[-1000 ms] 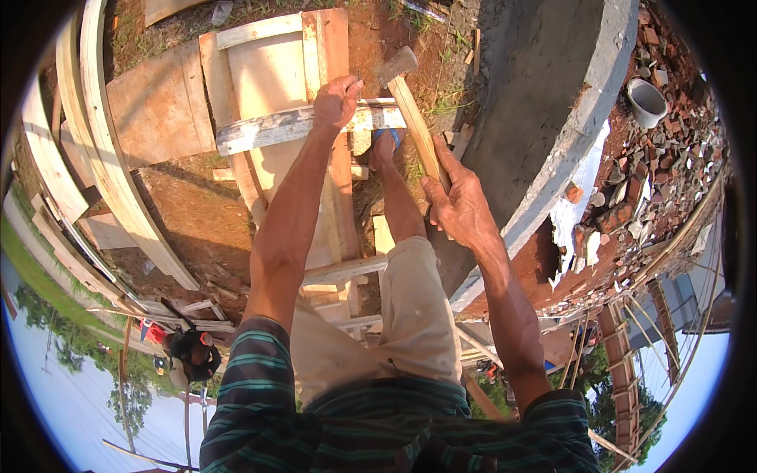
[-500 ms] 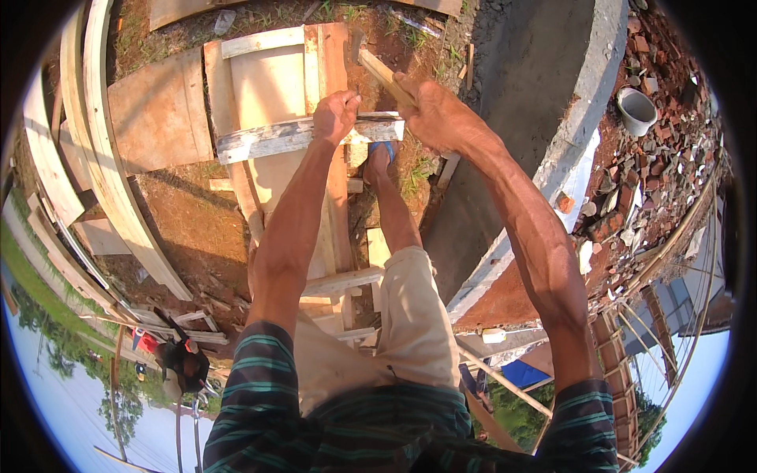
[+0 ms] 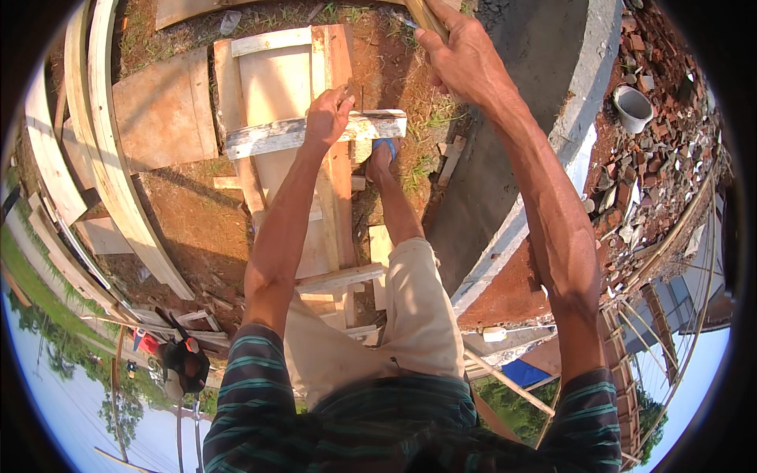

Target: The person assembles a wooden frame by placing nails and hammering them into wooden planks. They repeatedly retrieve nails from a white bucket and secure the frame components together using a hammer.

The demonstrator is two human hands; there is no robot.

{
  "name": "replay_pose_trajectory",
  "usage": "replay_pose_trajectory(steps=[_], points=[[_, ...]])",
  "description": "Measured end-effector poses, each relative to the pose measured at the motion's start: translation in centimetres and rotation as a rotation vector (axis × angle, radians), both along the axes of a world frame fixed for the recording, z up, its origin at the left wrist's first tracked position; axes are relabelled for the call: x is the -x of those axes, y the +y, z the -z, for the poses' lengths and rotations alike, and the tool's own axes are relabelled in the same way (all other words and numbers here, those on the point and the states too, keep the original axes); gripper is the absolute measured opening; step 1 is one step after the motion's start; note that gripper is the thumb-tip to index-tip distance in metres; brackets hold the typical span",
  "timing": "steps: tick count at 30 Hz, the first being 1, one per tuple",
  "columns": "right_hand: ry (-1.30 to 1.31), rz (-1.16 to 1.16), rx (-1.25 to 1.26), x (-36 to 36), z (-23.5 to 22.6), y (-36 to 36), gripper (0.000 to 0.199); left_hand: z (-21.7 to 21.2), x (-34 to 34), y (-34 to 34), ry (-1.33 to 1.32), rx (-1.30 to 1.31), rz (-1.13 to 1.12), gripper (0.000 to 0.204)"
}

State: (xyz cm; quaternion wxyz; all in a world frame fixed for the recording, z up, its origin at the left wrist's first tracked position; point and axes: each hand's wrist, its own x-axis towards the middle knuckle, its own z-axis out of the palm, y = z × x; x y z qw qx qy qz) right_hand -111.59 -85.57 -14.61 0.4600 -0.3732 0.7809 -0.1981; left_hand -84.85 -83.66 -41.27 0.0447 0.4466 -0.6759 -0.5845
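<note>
A whitish, weathered wooden batten lies crosswise over a long wooden form panel with raised side boards. My left hand is closed over the batten toward its right end, its fingers pinching a thin piece that looks like a nail. Up and to the right, my right hand is wrapped round the wooden handle of a hammer. The hammer's head is not clearly visible. My foot in a blue sandal is beside the panel, just below the batten.
A concrete-edged trench runs along the right, with broken brick rubble and a grey bucket beyond. Long planks and a plywood sheet lie at left. Another person is at lower left.
My right hand has swung the hammer up and to the right, away from the batten. My left hand has stayed at the batten, shifting slightly left.
</note>
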Motion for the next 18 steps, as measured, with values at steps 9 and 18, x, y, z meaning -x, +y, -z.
replay_pose_trajectory(steps=[9,18], points=[[-0.016,-0.412,-0.334,-2.8,6.2,4.5,0.057,-5.6,-5.7,-4.6,-0.549,0.712,0.221,0.057],[0.349,0.161,0.298,1.1,0.3,-2.6,0.039,-5.6,-5.5,-4.8,-0.738,0.582,0.366,0.058]])
